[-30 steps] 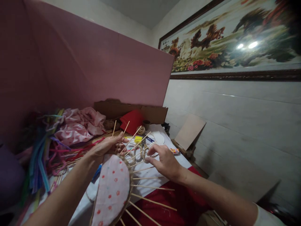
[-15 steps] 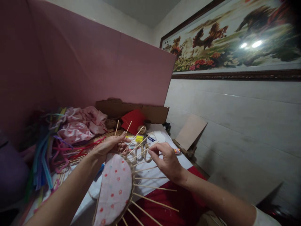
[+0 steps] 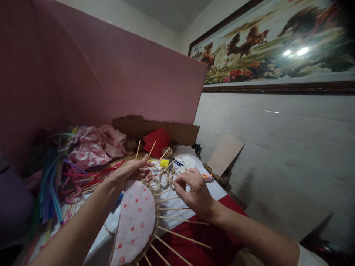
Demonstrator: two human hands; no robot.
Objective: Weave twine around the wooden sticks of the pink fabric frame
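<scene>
A half-round wicker piece [image 3: 156, 214] faces me, its flat side covered by pale pink fabric with red flowers [image 3: 135, 218]. Thin wooden sticks [image 3: 184, 236] fan out from its woven curved rim. My left hand [image 3: 135, 170] grips the top of the piece, fingers among the upper sticks. To the right of the rim, my right hand [image 3: 194, 192] is closed in a pinch, thumb and forefinger at one of the sticks. Whether they hold that stick or a thin strand cannot be made out. Behind the sticks lie scissors [image 3: 168, 178] on the white table.
Pink cloth [image 3: 94, 146] and blue fuzzy strips [image 3: 50, 197] are heaped on the left. At the back are red sheets [image 3: 157, 142], a twine ball [image 3: 167, 152] and a cardboard strip [image 3: 181, 133]. Red cloth [image 3: 199, 236] covers the front right. A board [image 3: 226, 155] leans against the wall.
My right hand has shifted slightly down and to the left, its pinched fingers dropping along the sticks. My left hand and the wicker piece stay almost where they were.
</scene>
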